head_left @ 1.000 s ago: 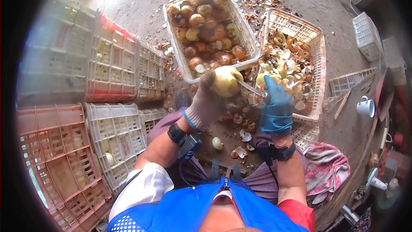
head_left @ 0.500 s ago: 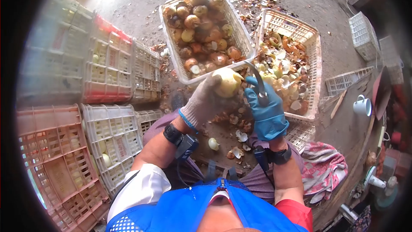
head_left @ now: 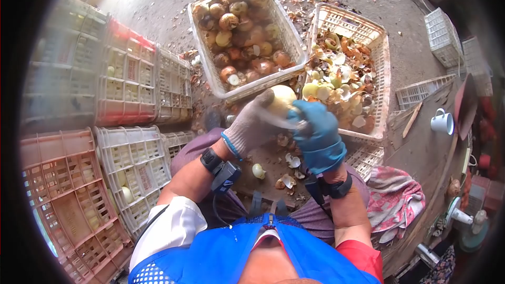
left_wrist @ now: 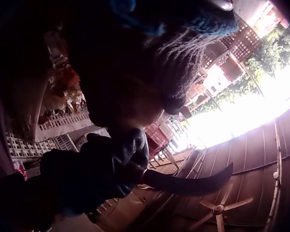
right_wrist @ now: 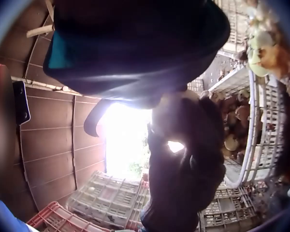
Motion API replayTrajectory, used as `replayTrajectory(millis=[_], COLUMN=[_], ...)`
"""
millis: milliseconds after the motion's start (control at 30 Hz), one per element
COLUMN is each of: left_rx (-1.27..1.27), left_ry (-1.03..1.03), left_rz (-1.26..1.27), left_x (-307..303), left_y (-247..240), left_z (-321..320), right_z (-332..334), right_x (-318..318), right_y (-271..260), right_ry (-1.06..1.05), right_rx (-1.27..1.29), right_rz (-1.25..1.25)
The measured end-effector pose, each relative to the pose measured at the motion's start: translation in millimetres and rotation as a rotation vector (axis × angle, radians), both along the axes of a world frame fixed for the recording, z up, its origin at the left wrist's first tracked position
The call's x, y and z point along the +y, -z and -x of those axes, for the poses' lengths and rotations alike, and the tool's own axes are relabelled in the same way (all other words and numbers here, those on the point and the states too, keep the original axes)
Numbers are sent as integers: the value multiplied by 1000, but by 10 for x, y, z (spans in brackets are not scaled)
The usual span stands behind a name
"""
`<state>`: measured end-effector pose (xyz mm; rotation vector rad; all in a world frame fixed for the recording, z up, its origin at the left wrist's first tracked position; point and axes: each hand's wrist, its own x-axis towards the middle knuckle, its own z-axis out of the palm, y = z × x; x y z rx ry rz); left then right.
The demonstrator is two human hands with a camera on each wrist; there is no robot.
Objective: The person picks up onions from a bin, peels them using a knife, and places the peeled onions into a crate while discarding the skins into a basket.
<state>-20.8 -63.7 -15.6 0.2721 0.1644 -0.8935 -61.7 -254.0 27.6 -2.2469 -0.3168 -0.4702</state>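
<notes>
On the near side of the onion crate, the left hand grips a pale onion — apparently steadying it for the curved knife that the right hand grasps.

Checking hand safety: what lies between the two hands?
An onion and a blurred knife blade lie between the left hand and right hand in the head view.

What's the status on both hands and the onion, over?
Left hand holding onion. Right hand gripping curved knife. Onion's visible side pale. Nothing visibly in the way.
</notes>
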Motion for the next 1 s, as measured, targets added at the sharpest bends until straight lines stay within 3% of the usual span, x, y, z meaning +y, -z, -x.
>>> replayTrajectory(millis=[100,167,267,367,533,733,833,1000], left_rx=[-134,-258,-526,-853,-1082,-1037,-902,-573], left_ry=[-145,-181,-178,-224,-260,-284,-277,-410], left_rz=[-443,-468,-765,-1045,-1358,-1385,-1256,-887], left_x=[33,104,170,175,187,231,220,307], left_y=[-153,-85,-188,-331,-463,-430,-485,-391], left_z=[-2,-64,-167,-212,-247,-262,-238,-295], right_z=[-52,-106,-175,-61,-8,7,9,33], right_x=[-111,-354,-567,-439,-168,-105,-83,-277], right_y=[-81,-181,-41,127,49,271,90,391], right_ry=[271,426,348,148,60,82,88,115], right_rx=[111,334,264,631,699,609,686,481], right_rz=[-292,-376,-39,-453,-290,-314,-251,53])
